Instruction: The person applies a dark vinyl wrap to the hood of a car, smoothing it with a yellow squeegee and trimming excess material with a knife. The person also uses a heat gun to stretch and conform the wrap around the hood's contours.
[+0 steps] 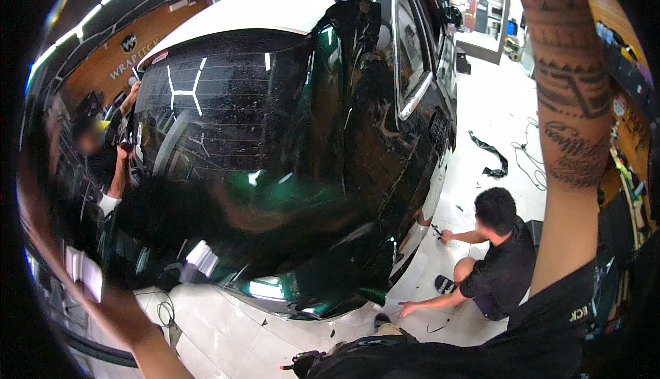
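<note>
A dark glossy car [385, 152] fills the middle, seen from its rear, with a white roof. Glossy dark green film [295, 207] lies over its back end, wrinkled and bright with reflections. My left hand [120, 314] is at the lower left beside the film's near left side, smeared by motion, so its fingers cannot be made out. Close to it is a blurred pale patch [84, 272]. My right forearm [570, 173] reaches up along the right side and leaves through the upper edge; the right hand is out of view.
A person in black [505, 262] crouches low at the car's right rear. Another person [103, 149] works at its left side. Black scrap film [491, 155] and a looped cable [533, 155] lie on the pale tiled floor [481, 104]. Another cable [165, 309] lies near my left arm.
</note>
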`<state>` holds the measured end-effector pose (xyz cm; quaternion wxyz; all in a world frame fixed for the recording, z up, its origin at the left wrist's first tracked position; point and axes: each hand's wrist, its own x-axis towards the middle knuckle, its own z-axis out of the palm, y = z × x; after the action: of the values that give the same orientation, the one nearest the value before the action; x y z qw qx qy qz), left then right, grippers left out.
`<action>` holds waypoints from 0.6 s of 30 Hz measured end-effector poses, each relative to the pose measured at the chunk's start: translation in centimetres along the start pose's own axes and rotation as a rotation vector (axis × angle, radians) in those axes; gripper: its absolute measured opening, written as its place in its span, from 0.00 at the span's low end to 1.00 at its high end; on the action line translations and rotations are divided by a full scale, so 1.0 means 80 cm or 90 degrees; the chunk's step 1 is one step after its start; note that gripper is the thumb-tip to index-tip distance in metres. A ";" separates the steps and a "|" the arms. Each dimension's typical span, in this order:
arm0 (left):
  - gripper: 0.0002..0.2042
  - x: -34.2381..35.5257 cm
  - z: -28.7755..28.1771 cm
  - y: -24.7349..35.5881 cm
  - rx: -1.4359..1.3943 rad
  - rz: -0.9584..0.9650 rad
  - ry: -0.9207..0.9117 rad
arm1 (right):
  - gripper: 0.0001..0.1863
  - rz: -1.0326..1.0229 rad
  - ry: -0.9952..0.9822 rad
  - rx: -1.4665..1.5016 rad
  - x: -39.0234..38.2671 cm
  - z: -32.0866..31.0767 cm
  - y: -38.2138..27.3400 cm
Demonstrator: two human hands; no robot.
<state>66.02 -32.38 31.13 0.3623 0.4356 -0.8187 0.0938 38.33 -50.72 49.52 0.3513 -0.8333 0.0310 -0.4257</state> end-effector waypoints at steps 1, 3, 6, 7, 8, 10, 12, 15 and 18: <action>0.17 -0.070 -0.038 0.028 0.041 -0.105 -0.029 | 0.14 -0.076 0.016 0.002 -0.020 0.028 -0.010; 0.15 -0.213 -0.060 0.038 0.031 -0.316 -0.087 | 0.16 -0.113 -0.057 -0.226 -0.056 0.047 -0.043; 0.13 -0.445 -0.064 0.064 -0.018 -0.652 -0.141 | 0.13 -0.070 -0.089 -0.399 -0.122 0.101 -0.020; 0.13 -0.524 -0.061 0.083 -0.028 -0.755 -0.148 | 0.11 -0.076 -0.076 -0.383 -0.143 0.136 0.003; 0.12 -0.600 -0.057 0.110 -0.034 -0.856 -0.145 | 0.08 -0.116 -0.108 -0.360 -0.156 0.178 0.012; 0.11 -0.730 -0.033 0.155 -0.062 -1.007 -0.136 | 0.07 -0.123 -0.167 -0.272 -0.185 0.270 -0.003; 0.11 -0.828 0.012 0.197 -0.103 -1.121 -0.132 | 0.05 -0.204 -0.308 -0.212 -0.211 0.341 -0.017; 0.10 -0.898 0.120 0.191 -0.264 -1.045 -0.216 | 0.07 -0.378 -0.272 -0.239 -0.259 0.408 -0.072; 0.14 -0.901 0.258 0.156 -0.368 -0.763 -0.503 | 0.13 -0.546 -0.182 -0.160 -0.251 0.432 -0.103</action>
<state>71.52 11.97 -30.40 0.1317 0.6936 -0.5033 -0.4983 48.85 -18.18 27.25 0.0409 -0.8573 -0.3135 -0.4062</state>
